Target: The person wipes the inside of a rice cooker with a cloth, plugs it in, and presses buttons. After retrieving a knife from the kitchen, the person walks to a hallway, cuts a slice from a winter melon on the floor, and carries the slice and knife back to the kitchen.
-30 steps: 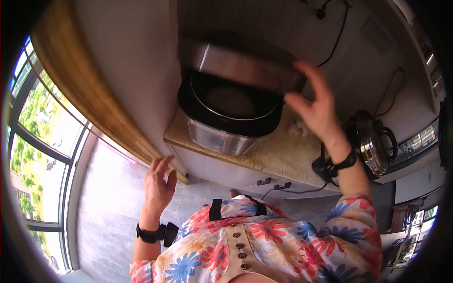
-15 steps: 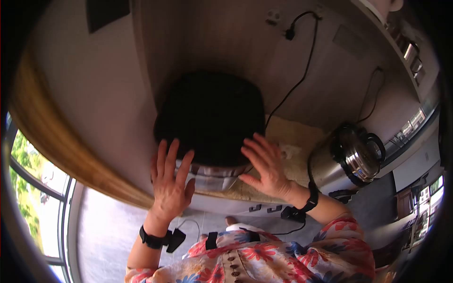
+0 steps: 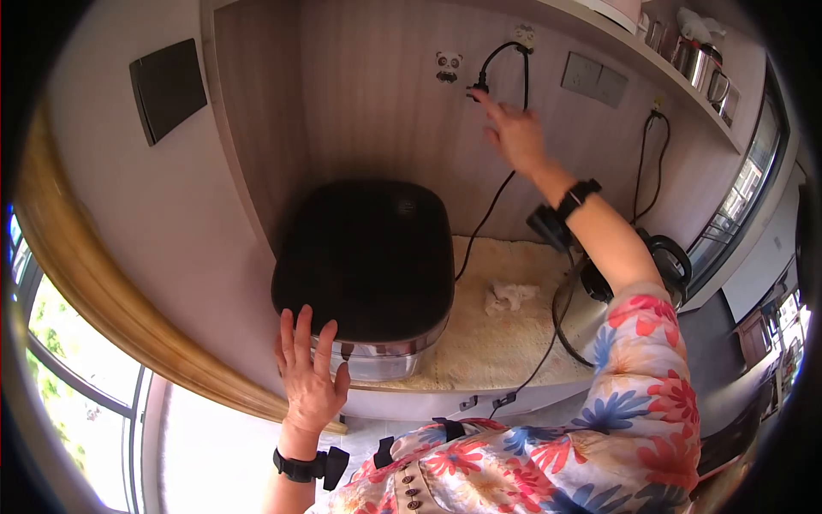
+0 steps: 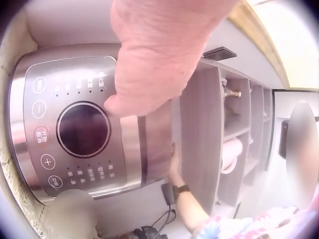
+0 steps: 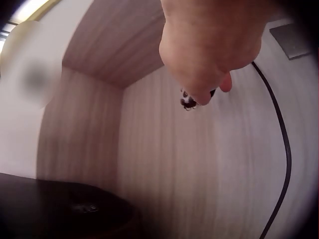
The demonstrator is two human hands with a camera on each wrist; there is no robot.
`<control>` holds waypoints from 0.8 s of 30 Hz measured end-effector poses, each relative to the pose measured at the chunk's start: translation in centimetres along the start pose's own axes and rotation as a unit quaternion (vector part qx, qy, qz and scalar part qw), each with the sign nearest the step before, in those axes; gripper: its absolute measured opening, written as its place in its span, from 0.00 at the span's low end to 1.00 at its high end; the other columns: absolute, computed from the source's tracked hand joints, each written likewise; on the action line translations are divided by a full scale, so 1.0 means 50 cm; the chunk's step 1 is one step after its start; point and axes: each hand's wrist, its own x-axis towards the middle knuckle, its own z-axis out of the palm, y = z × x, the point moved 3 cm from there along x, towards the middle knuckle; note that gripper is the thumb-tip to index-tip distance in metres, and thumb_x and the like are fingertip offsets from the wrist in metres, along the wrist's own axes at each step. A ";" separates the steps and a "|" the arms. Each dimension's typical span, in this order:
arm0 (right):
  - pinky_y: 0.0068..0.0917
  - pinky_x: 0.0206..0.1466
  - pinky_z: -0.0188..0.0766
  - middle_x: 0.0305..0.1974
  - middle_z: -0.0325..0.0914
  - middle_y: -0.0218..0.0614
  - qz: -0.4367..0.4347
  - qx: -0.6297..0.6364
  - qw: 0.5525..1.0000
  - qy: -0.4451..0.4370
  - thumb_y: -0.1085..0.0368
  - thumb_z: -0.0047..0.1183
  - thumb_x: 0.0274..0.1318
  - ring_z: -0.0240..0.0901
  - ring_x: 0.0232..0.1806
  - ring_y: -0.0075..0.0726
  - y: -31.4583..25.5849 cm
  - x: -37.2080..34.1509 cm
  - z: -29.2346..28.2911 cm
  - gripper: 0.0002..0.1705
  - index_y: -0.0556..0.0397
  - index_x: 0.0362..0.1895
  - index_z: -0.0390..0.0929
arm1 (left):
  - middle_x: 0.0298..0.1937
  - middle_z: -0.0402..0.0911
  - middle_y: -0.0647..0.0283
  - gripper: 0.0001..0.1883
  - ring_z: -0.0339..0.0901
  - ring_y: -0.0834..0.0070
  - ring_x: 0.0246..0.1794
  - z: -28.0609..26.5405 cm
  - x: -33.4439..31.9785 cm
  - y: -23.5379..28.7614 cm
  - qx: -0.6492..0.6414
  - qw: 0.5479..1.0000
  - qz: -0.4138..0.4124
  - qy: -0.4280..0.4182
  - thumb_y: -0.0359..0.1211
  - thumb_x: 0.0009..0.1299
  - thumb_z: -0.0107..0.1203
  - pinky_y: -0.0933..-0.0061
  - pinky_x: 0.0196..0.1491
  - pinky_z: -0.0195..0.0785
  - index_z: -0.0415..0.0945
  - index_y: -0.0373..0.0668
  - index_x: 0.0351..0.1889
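Note:
A rice cooker (image 3: pixel 368 248) with a black lid stands on the counter, its lid down. My left hand (image 3: pixel 310 385) lies with straight, spread fingers at the lid's front edge. In the left wrist view, that hand overlaps the top of the silver control panel (image 4: pixel 39 164), which has a round dark display (image 4: pixel 83 128). Up at the back wall, my right hand (image 3: pixel 520 141) reaches with its index finger extended to a black plug (image 3: pixel 481 88). The fingertips are right at the plug, which hangs by its cord (image 3: pixel 493 201). In the right wrist view the hand hides most of the plug.
A panda sticker (image 3: pixel 447 67) is on the wall left of the plug, a socket plate (image 3: pixel 592 80) to the right. A crumpled white tissue (image 3: pixel 512 296) lies on the counter cloth (image 3: pixel 479 343). A kettle (image 3: pixel 672 261) stands behind my right arm. A shelf (image 3: pixel 676 81) overhangs the right side.
The rice cooker's lid has gone from raised to down. My right hand has moved from beside the cooker up to the hanging plug. The left hand has come onto the lid's front edge.

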 end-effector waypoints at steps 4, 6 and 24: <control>0.43 0.52 0.57 0.43 0.74 0.31 0.012 -0.128 0.991 0.028 0.68 0.55 0.45 0.69 0.47 0.35 0.038 0.079 0.056 0.38 0.34 0.63 0.57 | 0.68 0.51 0.51 0.42 0.42 0.48 0.70 -0.001 -0.001 0.001 -0.002 1.000 -0.008 -0.005 0.22 0.45 0.57 0.47 0.65 0.43 0.58 0.51 0.62; 0.44 0.53 0.56 0.44 0.73 0.31 0.012 -0.130 0.991 0.029 0.68 0.54 0.46 0.68 0.48 0.34 0.051 0.103 0.075 0.36 0.36 0.61 0.59 | 0.68 0.51 0.51 0.41 0.42 0.48 0.70 0.000 -0.001 0.001 -0.008 1.000 -0.012 0.001 0.22 0.45 0.56 0.46 0.66 0.42 0.58 0.51 0.62; 0.48 0.54 0.52 0.43 0.70 0.32 -0.076 -0.107 0.982 0.135 0.60 0.57 0.44 0.63 0.51 0.37 0.036 0.150 0.015 0.22 0.42 0.48 0.73 | 0.68 0.51 0.48 0.40 0.41 0.43 0.70 0.007 -0.001 -0.003 -0.052 0.998 -0.015 0.008 0.22 0.46 0.53 0.44 0.66 0.42 0.58 0.50 0.62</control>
